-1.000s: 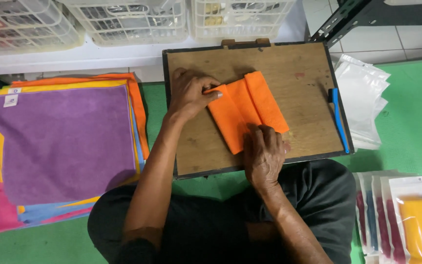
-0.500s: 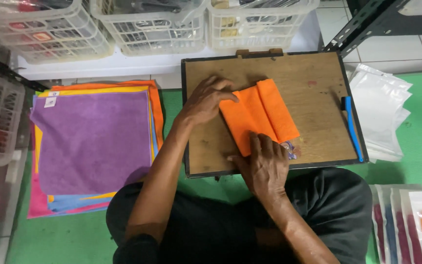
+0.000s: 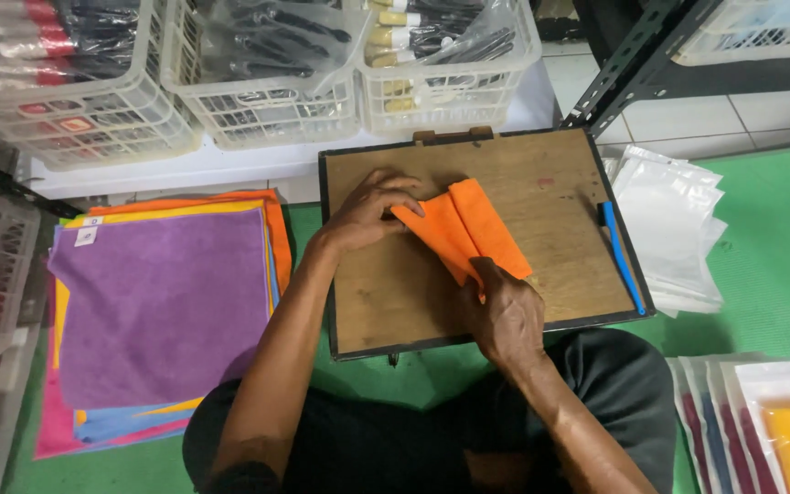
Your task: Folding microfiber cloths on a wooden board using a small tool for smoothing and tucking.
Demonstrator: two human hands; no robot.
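From above: the folded orange cloth (image 3: 464,233) lies mid-board on the wooden board (image 3: 560,178); left hand (image 3: 372,210) pinches its far corner, right hand (image 3: 505,316) presses flat on its near end; since a moment ago it has narrowed, so folding advances; purple cloth stack (image 3: 157,302) left of the board.
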